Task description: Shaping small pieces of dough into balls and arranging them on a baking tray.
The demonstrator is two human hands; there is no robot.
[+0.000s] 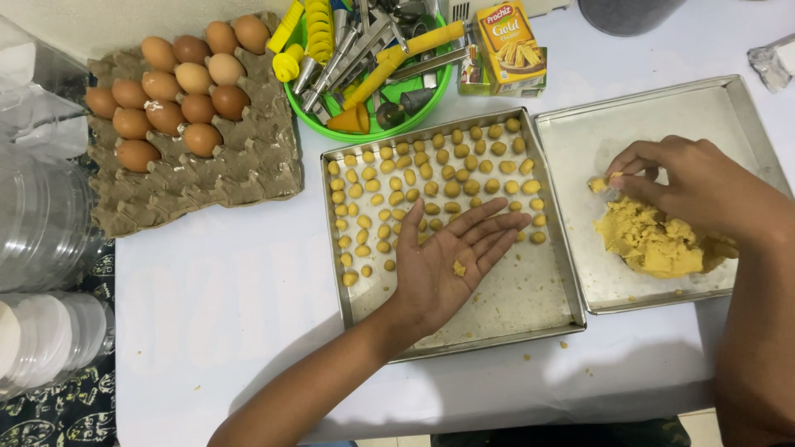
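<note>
My left hand (447,265) lies palm up and flat over a square metal tray (530,306), with a small crumb of yellow dough (458,268) resting on the palm. Several small dough balls (431,170) fill the tray's far half in rows. My right hand (687,182) reaches over a second metal tray (662,108) to the right. Its fingertips pinch a small piece of dough (598,185) at the edge of a big yellow dough lump (650,240).
A cardboard egg carton (240,165) with several brown eggs (166,116) sits at the far left. A green basket (381,132) of kitchen tools and a yellow box (512,41) stand behind the trays. Clear plastic containers (41,223) and lids (50,331) line the left edge.
</note>
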